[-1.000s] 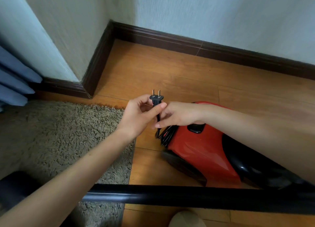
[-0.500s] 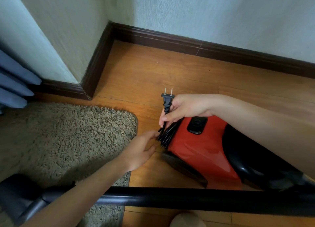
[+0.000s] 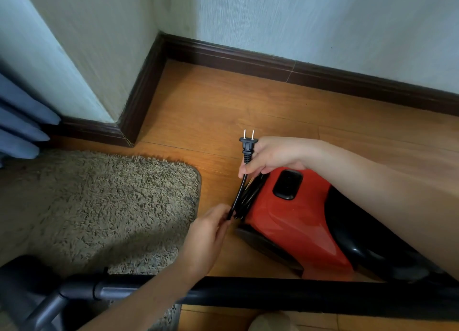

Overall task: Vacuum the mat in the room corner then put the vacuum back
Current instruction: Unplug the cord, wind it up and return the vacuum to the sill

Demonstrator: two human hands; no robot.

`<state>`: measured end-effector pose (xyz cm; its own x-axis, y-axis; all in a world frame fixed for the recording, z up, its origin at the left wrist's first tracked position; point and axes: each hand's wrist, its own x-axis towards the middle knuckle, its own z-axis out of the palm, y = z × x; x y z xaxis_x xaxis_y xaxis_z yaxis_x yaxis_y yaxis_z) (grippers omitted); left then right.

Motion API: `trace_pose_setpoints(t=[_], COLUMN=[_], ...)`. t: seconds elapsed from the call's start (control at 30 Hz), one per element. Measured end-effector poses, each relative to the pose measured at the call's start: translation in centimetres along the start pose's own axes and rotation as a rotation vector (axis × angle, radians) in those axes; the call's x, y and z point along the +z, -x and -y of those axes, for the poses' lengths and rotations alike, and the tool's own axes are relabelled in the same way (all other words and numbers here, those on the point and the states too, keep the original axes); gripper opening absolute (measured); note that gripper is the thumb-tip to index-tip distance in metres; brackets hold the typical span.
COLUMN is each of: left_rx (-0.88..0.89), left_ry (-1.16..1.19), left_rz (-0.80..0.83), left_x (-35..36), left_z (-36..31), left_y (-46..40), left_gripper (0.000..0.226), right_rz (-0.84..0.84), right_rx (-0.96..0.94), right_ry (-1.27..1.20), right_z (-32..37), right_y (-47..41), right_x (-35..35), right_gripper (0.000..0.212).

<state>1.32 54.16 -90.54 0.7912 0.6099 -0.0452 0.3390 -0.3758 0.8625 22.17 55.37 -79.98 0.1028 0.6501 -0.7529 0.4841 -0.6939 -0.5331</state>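
Two hands on one black cord (image 3: 239, 194). Right hand (image 3: 275, 154) clenched round it just below the plug (image 3: 248, 145), prongs pointing up and away toward the wall. Held high, most likely, to keep the loose end clear of the bundle. Left hand (image 3: 206, 234) lower down, pinching a stretch of the same cord between thumb and fingertips, right beside the loops bunched against the front of the red vacuum (image 3: 293, 221). Hard to say whether for unwinding or winding up; judging by the plug held ready, probably freeing enough length to reach a socket. No socket in view.

Vacuum parked on the wooden floor (image 3: 223, 102), just right of the shaggy mat (image 3: 104, 201). Mat laid in the corner, close to the dark skirting board (image 3: 139, 102) and a blue curtain (image 3: 19, 122). Black tube (image 3: 298, 296) stretched across the near foreground, its left end over the mat's near edge, seemingly kept within reach for the cleaning. Probably early in the job: nothing plugged in, mat apparently not yet gone over.
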Motion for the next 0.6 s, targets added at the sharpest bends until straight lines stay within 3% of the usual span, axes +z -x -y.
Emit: trace_pose_setpoints(t=[0.07, 0.27, 0.37, 0.6], left_rx=[-0.031, -0.089, -0.078, 0.05], left_ry=[0.008, 0.03, 0.036, 0.031], left_rz=[-0.025, -0.066, -0.069, -0.008], left_x=[0.4, -0.3, -0.8, -0.8], left_z=[-0.4, -1.6, -2.5, -4.5], left_y=[0.5, 1.0, 0.8, -1.4], left_gripper=[0.016, 0.015, 0.017, 0.029], right_rz=[-0.02, -0.084, -0.13, -0.273], right_rx=[0.028, 0.074, 0.084, 0.153], right_ry=[0.01, -0.014, -0.037, 0.079], right_z=[0.1, 0.1, 0.2, -0.2], right_y=[0.0, -0.3, -0.3, -0.4], right_x=[0.2, 0.1, -0.2, -0.6], right_gripper=[0.003, 0.032, 0.016, 0.017])
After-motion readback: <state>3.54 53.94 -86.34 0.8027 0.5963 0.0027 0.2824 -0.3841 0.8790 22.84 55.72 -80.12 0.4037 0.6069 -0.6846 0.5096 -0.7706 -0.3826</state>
